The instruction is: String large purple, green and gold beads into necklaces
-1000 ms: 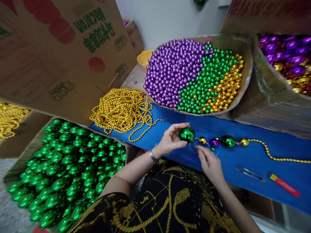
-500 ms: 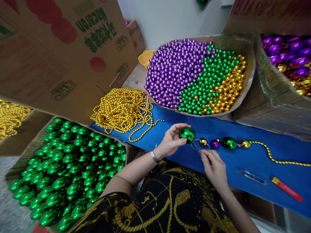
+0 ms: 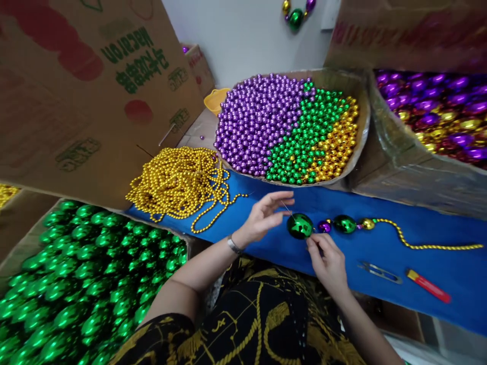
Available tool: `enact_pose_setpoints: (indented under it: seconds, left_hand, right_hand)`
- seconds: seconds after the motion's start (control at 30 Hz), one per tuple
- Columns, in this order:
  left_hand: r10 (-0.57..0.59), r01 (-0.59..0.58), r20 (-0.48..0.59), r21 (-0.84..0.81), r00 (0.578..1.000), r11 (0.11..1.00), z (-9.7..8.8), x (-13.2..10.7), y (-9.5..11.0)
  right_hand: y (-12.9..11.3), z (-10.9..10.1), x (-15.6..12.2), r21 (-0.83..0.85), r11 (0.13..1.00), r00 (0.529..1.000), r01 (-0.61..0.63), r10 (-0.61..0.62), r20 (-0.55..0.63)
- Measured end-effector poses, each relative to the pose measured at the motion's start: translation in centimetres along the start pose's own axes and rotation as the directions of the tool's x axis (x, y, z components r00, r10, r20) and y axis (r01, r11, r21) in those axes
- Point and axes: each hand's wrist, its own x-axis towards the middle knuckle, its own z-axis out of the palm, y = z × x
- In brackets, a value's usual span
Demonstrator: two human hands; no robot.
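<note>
A large shiny green bead (image 3: 300, 226) is between my hands, over the blue table surface (image 3: 266, 248). At its right end my right hand (image 3: 327, 259) is closed, thumb and finger pinching its edge. A thin needle (image 3: 286, 207) sticks out of its upper left side. My left hand (image 3: 264, 218) is beside that side, fingers apart, around the needle. Right of the bead lies a strung row with a purple bead (image 3: 324, 226), another green bead (image 3: 344, 224), a gold bead (image 3: 367, 224) and a thin gold bead chain (image 3: 409, 242).
A pile of gold bead strands (image 3: 175, 182) lies left. Behind is a tray of small purple, green and gold beads (image 3: 262, 121). A box of green beads (image 3: 83, 274) stands lower left. Thread snips (image 3: 380, 272) and a red cutter (image 3: 428, 285) lie right. Large cartons (image 3: 91, 101) border the table.
The green bead has gone from my left hand's grip to my right fingertips, with the needle now showing through its left side. My left fingers have opened. The view has shifted.
</note>
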Motion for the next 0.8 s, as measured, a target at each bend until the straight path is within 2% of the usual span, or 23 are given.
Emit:
enact_pose_setpoints:
  seconds: [0.07, 0.1, 0.17, 0.23, 0.3, 0.4, 0.5, 0.6, 0.63, 0.7, 0.8]
  left_hand:
    - [0.126, -0.114, -0.026, 0.271, 0.992, 0.956, 0.0, 2.9, 1.3]
    - [0.196, -0.178, 0.005, 0.445, 0.981, 0.878, 0.1, 4.6, 1.8]
    - [0.256, -0.308, 0.188, 0.741, 0.948, 0.596, 0.6, 8.5, 2.3]
    - [0.151, -0.425, 0.397, 0.852, 0.905, 0.305, 1.2, 11.9, 2.2]
    - [-0.006, -0.502, 0.508, 0.853, 0.861, 0.142, 1.8, 14.4, 1.7]
    - [-0.147, -0.556, 0.556, 0.83, 0.818, 0.041, 1.8, 15.9, 1.3]
    - [-0.194, -0.593, 0.575, 0.804, 0.795, -0.047, 1.1, 16.0, 1.6]
    - [-0.188, -0.618, 0.601, 0.785, 0.777, -0.047, 0.3, 15.6, 2.0]
    - [-0.177, -0.614, 0.6, 0.789, 0.78, -0.033, 0.2, 15.5, 2.1]
    - [-0.142, -0.573, 0.563, 0.819, 0.814, -0.039, 0.0, 15.6, 2.2]
    - [-0.049, -0.458, 0.456, 0.878, 0.889, -0.138, -0.1, 16.3, 2.6]
  right_hand:
    - [0.3, -0.4, 0.0, -0.033, 0.999, 0.999, -0.019, 0.018, -0.034]
    - [0.4, -0.6, -0.1, -0.045, 0.999, 0.998, -0.03, 0.028, -0.05]
    - [0.6, -1.0, -0.2, -0.059, 0.997, 0.996, -0.052, 0.047, -0.081]
    - [0.5, -1.2, -0.4, -0.067, 0.996, 0.993, -0.056, 0.049, -0.104]
    - [0.4, -1.5, -0.6, -0.074, 0.996, 0.991, -0.052, 0.042, -0.125]
    - [0.4, -1.9, -0.9, -0.074, 0.995, 0.988, -0.065, 0.054, -0.145]
    - [0.6, -2.1, -1.1, -0.062, 0.994, 0.985, -0.09, 0.08, -0.15]
    - [0.9, -1.9, -1.1, -0.045, 0.994, 0.986, -0.101, 0.094, -0.135]
    - [1.0, -1.8, -1.0, -0.04, 0.994, 0.987, -0.1, 0.094, -0.13]
    - [1.1, -1.7, -0.9, -0.036, 0.995, 0.988, -0.091, 0.085, -0.13]
    - [1.3, -1.8, -0.9, -0.038, 0.997, 0.987, -0.074, 0.068, -0.144]
